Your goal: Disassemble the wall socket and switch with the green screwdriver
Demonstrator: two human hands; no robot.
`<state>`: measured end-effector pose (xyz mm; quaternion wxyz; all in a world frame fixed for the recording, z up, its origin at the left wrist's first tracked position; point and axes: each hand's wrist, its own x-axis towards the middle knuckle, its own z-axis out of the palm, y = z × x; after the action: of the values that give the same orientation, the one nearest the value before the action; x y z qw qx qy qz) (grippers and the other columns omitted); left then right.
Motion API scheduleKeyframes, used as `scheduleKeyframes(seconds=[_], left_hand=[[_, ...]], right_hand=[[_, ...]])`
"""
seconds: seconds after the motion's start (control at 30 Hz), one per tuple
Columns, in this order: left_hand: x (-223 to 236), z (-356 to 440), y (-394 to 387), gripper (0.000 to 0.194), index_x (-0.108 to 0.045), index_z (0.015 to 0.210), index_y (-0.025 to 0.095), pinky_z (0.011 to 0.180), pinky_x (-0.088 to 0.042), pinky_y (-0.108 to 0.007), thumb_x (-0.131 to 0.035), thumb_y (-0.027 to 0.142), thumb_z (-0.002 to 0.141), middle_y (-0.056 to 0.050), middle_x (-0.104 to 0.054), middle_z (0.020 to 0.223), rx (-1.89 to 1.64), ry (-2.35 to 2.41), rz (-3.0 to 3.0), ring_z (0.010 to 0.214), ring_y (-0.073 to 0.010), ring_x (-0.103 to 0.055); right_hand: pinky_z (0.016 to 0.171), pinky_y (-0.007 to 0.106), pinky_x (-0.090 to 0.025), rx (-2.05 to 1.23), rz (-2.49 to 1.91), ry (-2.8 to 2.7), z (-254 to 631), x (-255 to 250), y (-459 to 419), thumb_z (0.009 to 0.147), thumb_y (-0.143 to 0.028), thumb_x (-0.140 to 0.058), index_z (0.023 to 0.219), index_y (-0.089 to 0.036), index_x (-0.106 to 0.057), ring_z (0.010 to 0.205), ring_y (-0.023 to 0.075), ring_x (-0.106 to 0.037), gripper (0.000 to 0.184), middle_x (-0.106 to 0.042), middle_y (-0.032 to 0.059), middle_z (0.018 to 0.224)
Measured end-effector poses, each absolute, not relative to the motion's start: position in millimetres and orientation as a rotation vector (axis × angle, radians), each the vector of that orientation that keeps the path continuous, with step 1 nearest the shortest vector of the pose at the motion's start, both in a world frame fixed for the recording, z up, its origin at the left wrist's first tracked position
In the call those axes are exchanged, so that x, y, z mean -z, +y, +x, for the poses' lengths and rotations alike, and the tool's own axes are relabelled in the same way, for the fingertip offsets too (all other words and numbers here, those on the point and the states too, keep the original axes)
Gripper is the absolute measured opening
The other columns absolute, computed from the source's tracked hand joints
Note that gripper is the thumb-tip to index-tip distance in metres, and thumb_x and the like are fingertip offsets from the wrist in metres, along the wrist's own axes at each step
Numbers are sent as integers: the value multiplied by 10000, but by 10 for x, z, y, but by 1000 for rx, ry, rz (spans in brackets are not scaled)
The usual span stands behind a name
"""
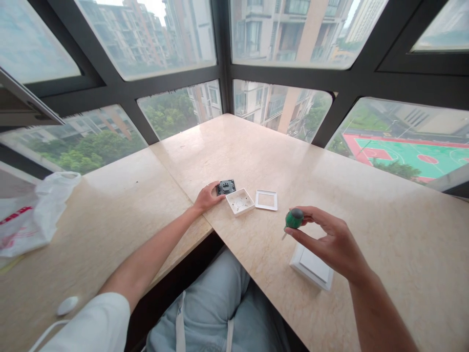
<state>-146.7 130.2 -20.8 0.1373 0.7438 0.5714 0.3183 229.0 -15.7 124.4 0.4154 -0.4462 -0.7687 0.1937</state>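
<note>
My left hand [207, 198] reaches forward over the counter, its fingers closed at the left edge of a black electrical module [226, 187]. Just in front of that module lies an open white wall box [241, 202], its hollow inside facing up. To the right of the box a white rectangular frame [266, 200] rests flat. Between the thumb and fingers of my right hand [328, 239] is a short screwdriver [293, 218] with a green and dark grey handle, its tip angled down to the left. Partly under this hand sits a white wall switch [312, 266] on the counter.
The beige stone counter [388, 234] runs into a corner below dark-framed windows. At the far left lies a white plastic bag [40, 210]; nearer is a small white rounded object [67, 306]. My legs [216, 303] are below the counter's inner edge.
</note>
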Motion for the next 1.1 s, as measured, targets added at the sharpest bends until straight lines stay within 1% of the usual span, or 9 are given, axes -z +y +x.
scheduleKeyframes(seconds=[0.1, 0.27, 0.4, 0.5, 0.63, 0.7, 0.8, 0.87, 1.1], left_hand=[[209, -1470, 1312, 595, -637, 1264, 189, 1161, -446, -521, -770, 505, 778, -146, -645, 1396, -926, 1635, 2165, 1320, -335, -599], [212, -1455, 1267, 476, -672, 1212, 205, 1159, -448, -523, -736, 476, 827, -132, -656, 1383, -924, 1628, 2185, 1313, -317, -606], [217, -1435, 1245, 450, -672, 1196, 206, 1161, -446, -511, -734, 460, 830, -133, -653, 1383, -914, 1651, 2181, 1313, -316, -605], [202, -1445, 1257, 495, -646, 1228, 195, 1166, -436, -503, -737, 457, 818, -146, -616, 1428, -894, 1653, 2174, 1340, -321, -581], [127, -1503, 1333, 722, -548, 1365, 158, 1131, -452, -537, -755, 514, 773, -180, -613, 1420, -847, 1623, 2178, 1308, -357, -597], [70, -1538, 1393, 783, -552, 1365, 146, 1126, -451, -540, -778, 543, 729, -189, -627, 1400, -815, 1585, 2195, 1288, -374, -609], [-7, -1570, 1463, 721, -625, 1276, 192, 1130, -455, -507, -806, 555, 681, -142, -674, 1349, -776, 1509, 2227, 1269, -359, -626], [-29, -1575, 1468, 672, -651, 1230, 220, 1117, -472, -484, -807, 572, 680, -111, -702, 1307, -777, 1476, 2237, 1240, -339, -646], [82, -1581, 1366, 673, -604, 1226, 207, 1031, -536, -456, -817, 575, 705, -116, -698, 1253, -982, 1537, 2162, 1115, -286, -693]], right_hand=[[734, 353, -602, -491, -1123, -1940, 2267, -1225, -153, 871, -333, -749, 1062, -237, -685, 776, 204, -695, 223, -756, 35, 946], [733, 366, -607, -524, -1120, -1951, 2223, -1199, -143, 872, -344, -746, 1072, -236, -684, 785, 215, -703, 236, -761, 41, 943], [726, 358, -605, -531, -1103, -1969, 2198, -1191, -146, 871, -343, -749, 1065, -242, -684, 782, 212, -699, 229, -762, 35, 943], [725, 351, -605, -531, -1107, -1974, 2208, -1195, -157, 872, -339, -748, 1066, -245, -686, 784, 211, -698, 224, -761, 32, 948], [731, 347, -610, -528, -1113, -1961, 2236, -1201, -166, 872, -332, -749, 1078, -241, -686, 797, 208, -697, 234, -759, 40, 970], [736, 348, -613, -530, -1115, -1958, 2240, -1201, -165, 873, -330, -749, 1080, -238, -686, 803, 208, -699, 235, -760, 44, 974], [738, 354, -618, -539, -1117, -1963, 2225, -1200, -160, 872, -330, -747, 1075, -237, -687, 808, 213, -704, 231, -764, 47, 978], [737, 357, -621, -546, -1120, -1970, 2212, -1198, -155, 872, -329, -744, 1074, -239, -687, 810, 217, -706, 228, -766, 50, 985], [732, 356, -629, -547, -1126, -1967, 2198, -1186, -147, 866, -337, -742, 1065, -241, -696, 799, 222, -721, 226, -778, 52, 967]])
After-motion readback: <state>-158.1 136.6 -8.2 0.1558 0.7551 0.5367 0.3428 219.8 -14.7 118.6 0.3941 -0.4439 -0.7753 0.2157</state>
